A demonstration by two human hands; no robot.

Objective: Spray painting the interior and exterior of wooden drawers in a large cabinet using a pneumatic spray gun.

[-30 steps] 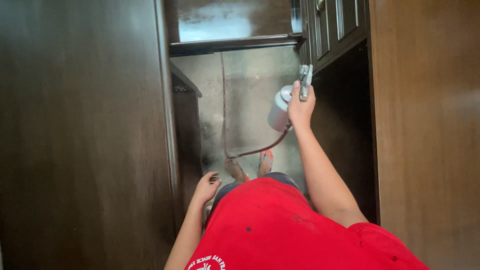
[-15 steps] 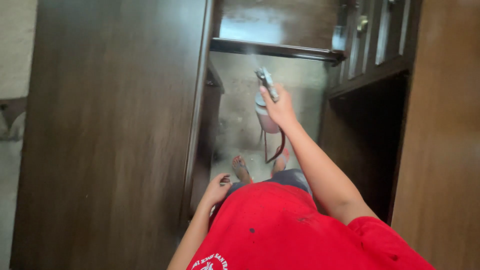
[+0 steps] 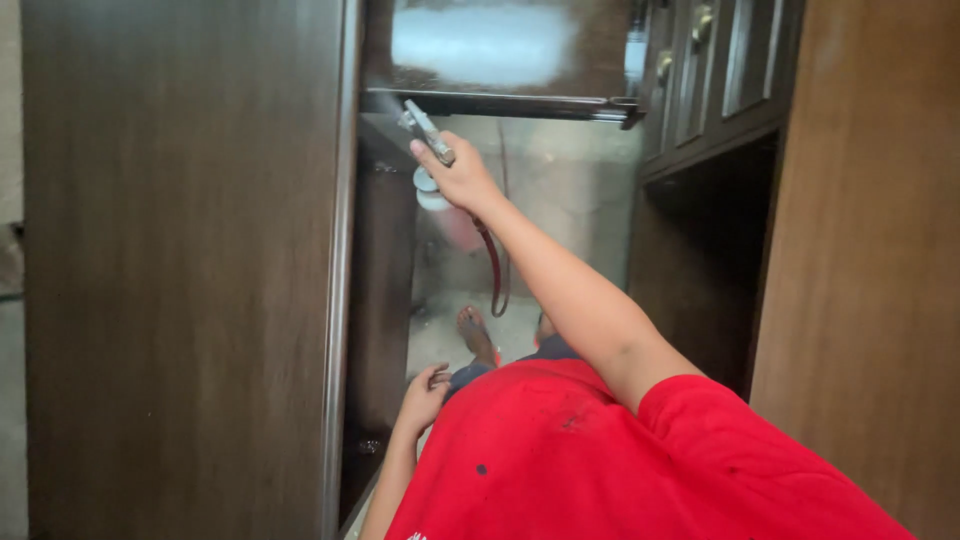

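My right hand (image 3: 462, 176) is stretched out in front of me and grips a metal spray gun (image 3: 426, 130) with a white cup (image 3: 430, 190) under it and a dark red hose (image 3: 494, 268) hanging down. The gun's nozzle is close to the dark brown cabinet's inner edge (image 3: 345, 250) and just under a glossy dark shelf (image 3: 500, 100). My left hand (image 3: 425, 395) hangs low by my hip, fingers loosely curled, holding nothing. I wear a red shirt (image 3: 600, 460). My feet in sandals (image 3: 475, 335) stand on the pale floor.
A tall dark wooden panel (image 3: 180, 270) fills the left. Cabinet doors with round knobs (image 3: 700, 60) are at the upper right, above a dark open compartment (image 3: 700, 260). A lighter brown panel (image 3: 870, 260) stands at the right. The floor (image 3: 570, 200) looks dusty grey.
My right hand has swung the spray gun from the right side over to the left, toward the dark cabinet's edge. The view has shifted. My left hand stays low by my hip.
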